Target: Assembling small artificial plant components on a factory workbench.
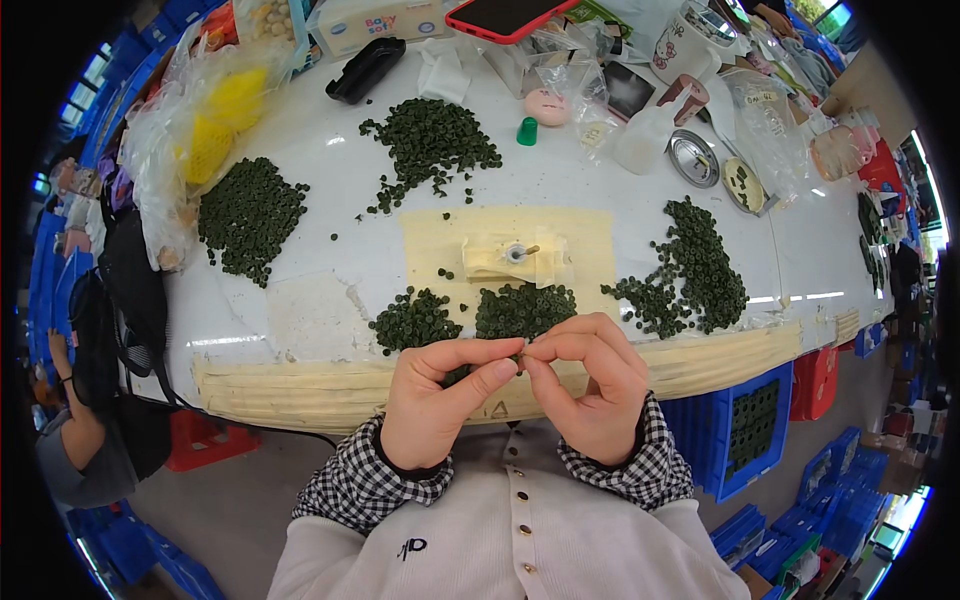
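My left hand (437,395) and my right hand (592,385) meet fingertip to fingertip over the table's near edge. Thumb and forefinger of each are pinched together, and whatever lies between them is too small to make out. Just beyond the hands are two piles of small dark green round parts, one pile (415,318) to the left and another (525,308) straight ahead. Farther off, a small block wrapped in cream tape (490,258) carries an upright metal pin (518,253). It stands on a square of cream tape (425,235) stuck to the white table.
More green parts lie in piles at the far middle (435,140), left (252,220) and right (700,270). At the back are a red-edged phone (505,15), a black case (366,70), a mug (690,45) and a round tin (693,158). A blue crate (745,435) stands below right.
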Tool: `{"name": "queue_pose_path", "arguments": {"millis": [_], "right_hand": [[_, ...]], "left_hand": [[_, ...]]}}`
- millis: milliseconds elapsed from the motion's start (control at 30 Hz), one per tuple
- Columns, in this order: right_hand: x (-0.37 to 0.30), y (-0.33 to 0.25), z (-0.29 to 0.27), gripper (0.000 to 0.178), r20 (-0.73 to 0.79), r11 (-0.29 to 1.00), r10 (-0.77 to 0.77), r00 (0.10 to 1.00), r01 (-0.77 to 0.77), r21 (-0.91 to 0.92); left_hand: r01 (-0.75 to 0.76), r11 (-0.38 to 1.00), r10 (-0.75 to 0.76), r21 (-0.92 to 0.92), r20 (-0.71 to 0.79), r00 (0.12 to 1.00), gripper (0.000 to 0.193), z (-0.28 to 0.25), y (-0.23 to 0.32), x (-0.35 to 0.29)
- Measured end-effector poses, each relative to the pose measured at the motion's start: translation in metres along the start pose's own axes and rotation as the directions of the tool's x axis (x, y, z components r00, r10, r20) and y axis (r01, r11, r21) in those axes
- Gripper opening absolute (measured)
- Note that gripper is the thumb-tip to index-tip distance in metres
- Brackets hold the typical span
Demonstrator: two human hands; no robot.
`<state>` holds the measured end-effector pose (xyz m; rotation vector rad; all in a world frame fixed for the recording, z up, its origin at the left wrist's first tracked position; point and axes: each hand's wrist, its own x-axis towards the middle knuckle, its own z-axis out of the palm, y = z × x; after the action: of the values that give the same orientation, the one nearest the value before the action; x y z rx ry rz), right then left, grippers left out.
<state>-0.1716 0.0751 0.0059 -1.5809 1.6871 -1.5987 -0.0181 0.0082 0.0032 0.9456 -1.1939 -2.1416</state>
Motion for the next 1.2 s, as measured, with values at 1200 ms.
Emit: {"name": "queue_pose_path", "arguments": {"millis": [1200], "right_hand": [[0.006, 0.002, -0.016, 0.018, 0.24, 0.991, -0.016, 0.971, -0.016, 0.134]], "left_hand": [[-0.158, 0.962, 0.143, 0.221, 0.08, 0.986, 0.008, -0.004, -0.002, 0.001]]}}
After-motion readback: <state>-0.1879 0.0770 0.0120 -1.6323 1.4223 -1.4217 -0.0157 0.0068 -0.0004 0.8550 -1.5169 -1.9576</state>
